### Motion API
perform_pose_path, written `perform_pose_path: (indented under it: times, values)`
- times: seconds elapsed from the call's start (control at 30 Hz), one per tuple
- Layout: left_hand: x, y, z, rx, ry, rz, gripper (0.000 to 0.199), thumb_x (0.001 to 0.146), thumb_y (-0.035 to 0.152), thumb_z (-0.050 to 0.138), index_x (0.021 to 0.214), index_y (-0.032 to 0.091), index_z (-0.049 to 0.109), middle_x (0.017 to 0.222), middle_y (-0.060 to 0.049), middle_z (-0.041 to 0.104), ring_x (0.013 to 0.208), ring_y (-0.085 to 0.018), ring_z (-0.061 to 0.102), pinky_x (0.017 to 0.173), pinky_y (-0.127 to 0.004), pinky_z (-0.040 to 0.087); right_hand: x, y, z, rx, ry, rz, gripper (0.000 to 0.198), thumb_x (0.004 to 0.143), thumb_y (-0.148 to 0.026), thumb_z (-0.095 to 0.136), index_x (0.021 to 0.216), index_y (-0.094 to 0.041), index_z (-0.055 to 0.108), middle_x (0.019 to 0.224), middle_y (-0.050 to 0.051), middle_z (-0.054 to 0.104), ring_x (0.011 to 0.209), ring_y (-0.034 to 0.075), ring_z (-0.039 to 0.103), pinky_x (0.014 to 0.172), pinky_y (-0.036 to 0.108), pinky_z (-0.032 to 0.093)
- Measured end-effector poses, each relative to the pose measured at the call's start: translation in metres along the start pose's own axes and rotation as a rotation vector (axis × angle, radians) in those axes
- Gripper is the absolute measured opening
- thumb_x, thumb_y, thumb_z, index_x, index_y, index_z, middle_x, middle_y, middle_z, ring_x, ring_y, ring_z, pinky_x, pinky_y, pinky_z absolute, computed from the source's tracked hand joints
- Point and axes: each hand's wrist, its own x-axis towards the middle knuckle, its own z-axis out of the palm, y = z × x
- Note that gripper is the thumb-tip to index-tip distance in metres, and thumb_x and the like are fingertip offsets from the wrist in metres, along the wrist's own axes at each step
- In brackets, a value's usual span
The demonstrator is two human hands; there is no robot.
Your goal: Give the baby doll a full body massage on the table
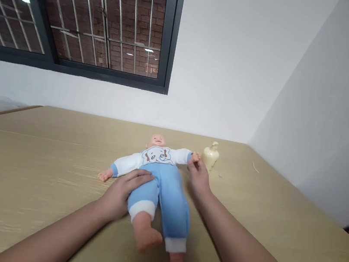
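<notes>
A baby doll point(170, 191) in blue trousers and a white top with an elephant print lies on its back, its feet toward me. My left hand point(122, 191) curves over the doll's upper leg on the left side, fingers across the blue cloth; its thumb is hidden. At the doll's other side, my right hand point(198, 176) pinches the doll's small hand point(195, 156) between thumb and fingers. The doll's other arm is stretched out to the left, untouched. The foot on the left looks slightly raised and blurred.
Just beyond my right hand stands a cream pump bottle point(210, 156). A thin pale strand point(255, 167) and a tiny scrap point(220, 175) lie to its right on the tan tabletop point(61, 144). White walls and a barred window point(112, 21) rise behind.
</notes>
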Motion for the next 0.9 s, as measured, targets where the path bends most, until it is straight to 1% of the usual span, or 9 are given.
perform_pose_path:
  times: [0.1, 0.17, 0.23, 0.33, 0.43, 0.57, 0.7, 0.8, 0.9]
  values:
    - [0.005, -0.011, 0.003, -0.164, 0.022, -0.062, 0.044, 0.088, 0.020, 0.065, 0.131, 0.030, 0.063, 0.132, -0.008, 0.061, 0.121, -0.026, 0.059, 0.104, -0.044, 0.048, -0.018, -0.017, 0.012, -0.267, -0.269, -0.210, 0.078, 0.090, -0.047, 0.061, 0.156, -0.029, 0.025, 0.162, 0.007, 0.029, 0.150, 0.027, 0.026, 0.121, 0.053, 0.024]
    - [0.009, -0.017, 0.007, -0.278, 0.038, -0.128, 0.036, 0.088, 0.024, 0.065, 0.125, 0.027, 0.069, 0.127, -0.009, 0.066, 0.116, -0.027, 0.063, 0.104, -0.045, 0.049, -0.029, -0.025, 0.018, -0.447, -0.455, -0.298, 0.083, 0.089, -0.048, 0.063, 0.158, -0.032, 0.019, 0.167, 0.003, 0.010, 0.154, 0.029, 0.006, 0.123, 0.056, 0.011]
    - [0.012, -0.022, 0.010, -0.380, 0.063, -0.211, 0.035, 0.085, 0.028, 0.069, 0.120, 0.022, 0.072, 0.123, -0.011, 0.069, 0.114, -0.029, 0.065, 0.104, -0.048, 0.049, -0.036, -0.030, 0.021, -0.576, -0.564, -0.329, 0.086, 0.086, -0.052, 0.065, 0.157, -0.035, 0.020, 0.167, 0.000, -0.002, 0.153, 0.032, -0.008, 0.122, 0.060, 0.005]
    - [0.017, -0.024, 0.011, -0.477, 0.074, -0.317, 0.039, 0.079, 0.031, 0.075, 0.116, 0.019, 0.074, 0.126, -0.013, 0.068, 0.116, -0.032, 0.064, 0.105, -0.049, 0.049, -0.038, -0.034, 0.022, -0.670, -0.605, -0.326, 0.090, 0.083, -0.056, 0.067, 0.157, -0.036, 0.019, 0.166, -0.001, -0.008, 0.151, 0.034, -0.014, 0.120, 0.063, 0.004]
    - [0.019, -0.023, 0.008, -0.479, 0.066, -0.307, 0.039, 0.079, 0.031, 0.074, 0.117, 0.019, 0.074, 0.126, -0.012, 0.068, 0.115, -0.031, 0.065, 0.103, -0.047, 0.050, -0.037, -0.033, 0.021, -0.686, -0.614, -0.349, 0.091, 0.083, -0.055, 0.066, 0.157, -0.035, 0.018, 0.166, 0.001, -0.005, 0.152, 0.034, -0.011, 0.121, 0.062, 0.004]
    - [0.015, -0.016, 0.000, -0.321, 0.014, -0.116, 0.044, 0.081, 0.028, 0.073, 0.124, 0.023, 0.069, 0.123, -0.011, 0.068, 0.111, -0.028, 0.065, 0.100, -0.046, 0.051, -0.035, -0.027, 0.019, -0.602, -0.522, -0.313, 0.088, 0.085, -0.049, 0.067, 0.158, -0.034, 0.019, 0.167, 0.003, 0.004, 0.154, 0.031, 0.000, 0.122, 0.057, 0.013]
    - [0.006, -0.003, -0.004, -0.158, -0.037, 0.005, 0.056, 0.082, 0.024, 0.069, 0.137, 0.028, 0.057, 0.129, -0.011, 0.063, 0.117, -0.028, 0.061, 0.101, -0.045, 0.050, -0.025, -0.013, 0.015, -0.409, -0.252, -0.177, 0.085, 0.086, -0.046, 0.064, 0.157, -0.032, 0.020, 0.163, 0.007, 0.026, 0.150, 0.027, 0.026, 0.119, 0.051, 0.028]
    - [0.001, 0.006, -0.002, 0.009, -0.093, 0.062, 0.065, 0.082, 0.023, 0.067, 0.144, 0.030, 0.049, 0.137, -0.012, 0.056, 0.124, -0.030, 0.056, 0.104, -0.047, 0.047, -0.012, 0.000, 0.009, -0.236, -0.051, -0.105, 0.077, 0.086, -0.048, 0.062, 0.153, -0.026, 0.029, 0.153, 0.010, 0.043, 0.140, 0.026, 0.043, 0.116, 0.047, 0.035]
    - [-0.001, 0.011, 0.002, 0.154, -0.133, 0.112, 0.067, 0.082, 0.024, 0.065, 0.146, 0.031, 0.047, 0.141, -0.012, 0.053, 0.127, -0.032, 0.053, 0.105, -0.050, 0.044, 0.001, 0.012, 0.002, -0.013, 0.077, 0.101, 0.064, 0.087, -0.053, 0.057, 0.143, -0.027, 0.039, 0.145, 0.010, 0.053, 0.128, 0.026, 0.055, 0.106, 0.048, 0.047]
